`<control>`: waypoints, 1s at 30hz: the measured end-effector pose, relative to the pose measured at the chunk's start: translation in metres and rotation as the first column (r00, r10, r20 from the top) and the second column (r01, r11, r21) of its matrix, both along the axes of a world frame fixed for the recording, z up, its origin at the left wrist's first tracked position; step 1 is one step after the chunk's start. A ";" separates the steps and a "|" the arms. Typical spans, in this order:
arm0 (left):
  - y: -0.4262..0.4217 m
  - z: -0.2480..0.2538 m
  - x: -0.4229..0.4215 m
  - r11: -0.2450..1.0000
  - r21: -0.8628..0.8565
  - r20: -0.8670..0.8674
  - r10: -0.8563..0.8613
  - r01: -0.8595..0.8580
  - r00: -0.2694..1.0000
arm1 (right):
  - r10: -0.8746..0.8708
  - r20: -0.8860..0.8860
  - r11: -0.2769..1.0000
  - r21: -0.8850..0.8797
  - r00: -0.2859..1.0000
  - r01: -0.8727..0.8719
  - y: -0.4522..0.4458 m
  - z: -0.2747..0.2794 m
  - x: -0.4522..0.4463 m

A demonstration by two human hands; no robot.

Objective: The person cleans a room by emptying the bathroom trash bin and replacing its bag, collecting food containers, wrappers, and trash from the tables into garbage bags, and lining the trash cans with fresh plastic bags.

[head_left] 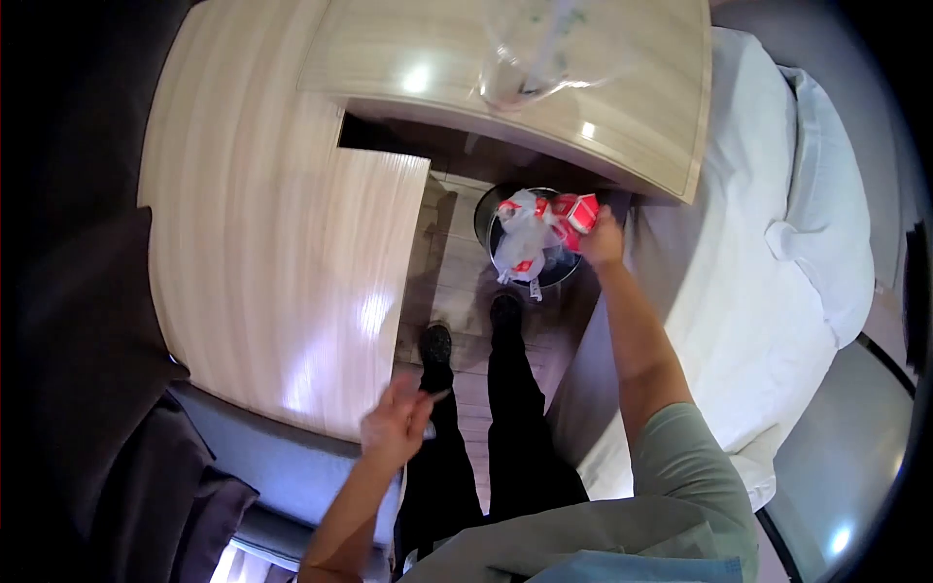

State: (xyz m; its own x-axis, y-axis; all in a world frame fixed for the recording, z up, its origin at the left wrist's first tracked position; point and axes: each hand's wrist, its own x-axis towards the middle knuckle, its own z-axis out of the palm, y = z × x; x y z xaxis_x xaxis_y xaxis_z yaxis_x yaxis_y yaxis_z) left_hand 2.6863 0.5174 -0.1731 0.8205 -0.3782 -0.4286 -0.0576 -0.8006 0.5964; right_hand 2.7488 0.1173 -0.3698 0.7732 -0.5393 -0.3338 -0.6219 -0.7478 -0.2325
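Observation:
Over the right side of a round dark bin (483,216), my right hand (603,239) is closed on a red and white carton (579,211). Crumpled white plastic with red patches (525,238) fills much of the bin. Lower down, my left hand (394,423) is raised beside the wooden table's edge, blurred by motion. Something small and pale shows at its fingers, too smeared to identify.
A light wooden table (282,223) stands on the left. A wooden desktop (389,49) at the top bears a clear plastic bag (535,58). To the right is a white bed (729,262) with a pillow (826,214). A grey seat (282,466) is at lower left.

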 end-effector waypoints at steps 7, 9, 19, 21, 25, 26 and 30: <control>-0.115 0.118 0.204 0.949 -0.048 0.619 -0.217 0.312 0.755 | -0.279 0.303 0.905 0.400 0.911 0.144 0.039 0.079 -0.023; -0.140 0.149 0.233 0.922 -0.015 0.595 -0.303 0.387 0.745 | -0.329 0.309 0.850 0.509 0.892 0.137 0.043 0.099 -0.036; -0.130 0.150 0.269 0.952 -0.001 0.369 -0.283 0.305 0.885 | -0.463 0.292 0.744 0.641 0.837 0.189 0.047 0.190 -0.077; -0.132 0.154 0.287 0.957 -0.273 0.111 -0.069 0.097 0.991 | -0.479 0.265 0.744 0.628 0.837 0.227 0.045 0.196 -0.087; -0.142 0.167 0.312 0.986 -0.161 -0.421 -0.024 -0.048 0.907 | -0.558 0.324 0.644 0.749 0.764 0.153 0.044 0.212 -0.088; -0.143 0.159 0.319 0.986 -0.165 -0.468 -0.046 -0.037 0.882 | -0.561 0.313 0.642 0.749 0.767 0.164 0.044 0.210 -0.090; -0.147 0.142 0.327 0.961 -0.238 -0.536 -0.009 -0.141 0.844 | -0.500 0.306 0.707 0.684 0.810 0.178 0.045 0.215 -0.093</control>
State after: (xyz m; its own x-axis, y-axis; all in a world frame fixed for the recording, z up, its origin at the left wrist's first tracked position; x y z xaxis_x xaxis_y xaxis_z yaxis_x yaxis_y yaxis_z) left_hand 3.0130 0.3708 -0.0310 0.5241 -0.4892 -0.6972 0.3729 -0.6041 0.7043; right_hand 2.6560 0.1619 -0.1551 0.7165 -0.6014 -0.3534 -0.5072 -0.1012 -0.8559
